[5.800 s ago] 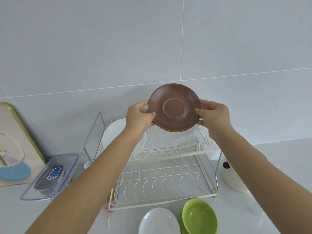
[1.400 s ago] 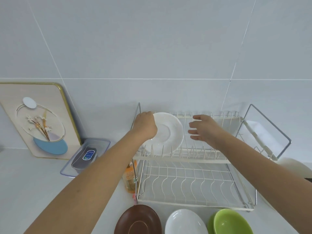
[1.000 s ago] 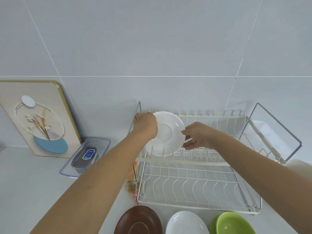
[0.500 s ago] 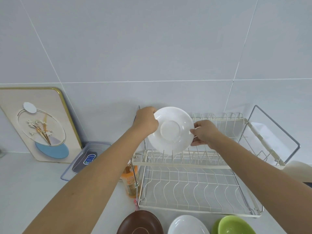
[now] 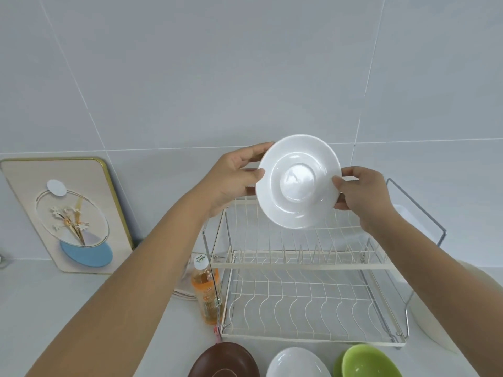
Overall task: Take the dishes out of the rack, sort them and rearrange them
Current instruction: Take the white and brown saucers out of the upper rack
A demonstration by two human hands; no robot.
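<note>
Both hands hold the white plate (image 5: 298,181) up above the rack (image 5: 304,270), its underside toward the person: the left hand (image 5: 234,178) pinches the rim at nine o'clock, the right hand (image 5: 359,194) at three o'clock. Gripping opposite edges likely keeps the glossy plate steady and clear of the wire prongs. Both tiers look bare. On the bench (image 5: 68,308) at six o'clock lie a brown plate (image 5: 223,361), a white dish (image 5: 296,363) and green bowls (image 5: 367,361), side by side. A bottle (image 5: 207,289) stands just beside the rack's left edge.

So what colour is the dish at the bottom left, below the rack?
Brown dish, seen in the head view.
</note>
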